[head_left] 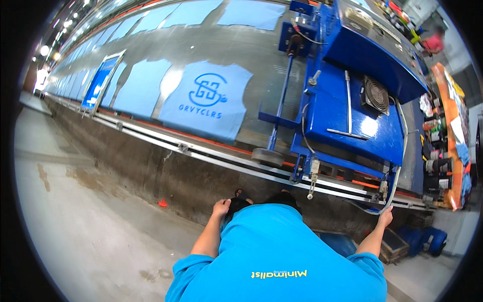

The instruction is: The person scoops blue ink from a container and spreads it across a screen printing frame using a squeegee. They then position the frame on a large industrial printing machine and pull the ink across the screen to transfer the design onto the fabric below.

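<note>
My right hand (386, 216) is closed around a pale hose (404, 136) that runs down the right side of a blue machine carriage (352, 126). The carriage straddles the long printing table and has a round fan grille (376, 95) on top. Hanging by my dark trousers, my left hand (221, 207) has its fingers curled; whatever it may hold is hidden. Ahead of me, a light-blue fabric piece (206, 100) with a dark-blue printed design lies flat on the table (261, 60). Another plain fabric piece (141, 88) lies left of it.
A framed blue screen (102, 83) leans at the table's left edge. White rails (211, 157) run along the near side, with a wheel (267, 156) above them. Bottles and cloths crowd an orange-covered bench (448, 136) at right. A person (433, 43) stands at the far right.
</note>
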Action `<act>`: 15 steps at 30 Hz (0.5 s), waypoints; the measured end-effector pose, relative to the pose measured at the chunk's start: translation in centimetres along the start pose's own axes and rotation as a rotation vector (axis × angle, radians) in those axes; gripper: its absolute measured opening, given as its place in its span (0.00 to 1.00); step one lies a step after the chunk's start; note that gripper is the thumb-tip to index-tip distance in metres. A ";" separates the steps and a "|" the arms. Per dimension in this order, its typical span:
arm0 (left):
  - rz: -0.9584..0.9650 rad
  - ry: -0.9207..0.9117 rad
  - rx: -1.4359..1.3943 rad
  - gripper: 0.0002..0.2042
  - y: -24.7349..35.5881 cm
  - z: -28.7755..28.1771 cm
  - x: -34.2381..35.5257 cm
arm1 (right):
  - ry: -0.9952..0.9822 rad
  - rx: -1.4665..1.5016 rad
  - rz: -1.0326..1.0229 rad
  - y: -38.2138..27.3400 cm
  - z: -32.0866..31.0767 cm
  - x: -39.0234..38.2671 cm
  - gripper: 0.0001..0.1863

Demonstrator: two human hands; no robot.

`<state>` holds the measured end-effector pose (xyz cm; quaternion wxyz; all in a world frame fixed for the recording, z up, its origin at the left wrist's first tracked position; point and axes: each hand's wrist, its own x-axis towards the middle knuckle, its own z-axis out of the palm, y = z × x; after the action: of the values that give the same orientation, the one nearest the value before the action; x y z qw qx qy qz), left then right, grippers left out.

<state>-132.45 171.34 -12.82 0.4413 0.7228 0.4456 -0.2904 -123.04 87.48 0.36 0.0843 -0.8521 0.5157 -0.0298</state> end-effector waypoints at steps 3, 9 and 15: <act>0.035 0.086 -0.005 0.24 -2.0 -1.8 -1.5 | -0.027 0.028 0.072 -0.2 0.7 0.7 0.45; -0.043 0.167 -0.027 0.24 -9.2 -4.5 -5.9 | -0.103 0.051 0.077 -0.4 1.5 1.6 0.46; -0.249 0.114 -0.036 0.27 -14.0 -2.5 -9.6 | -0.071 0.063 0.087 -1.8 -0.2 -1.4 0.48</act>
<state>-149.20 172.81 -9.24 0.3889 0.6689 0.5615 -0.2934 -122.11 89.54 0.94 0.1306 -0.8262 0.5479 -0.0123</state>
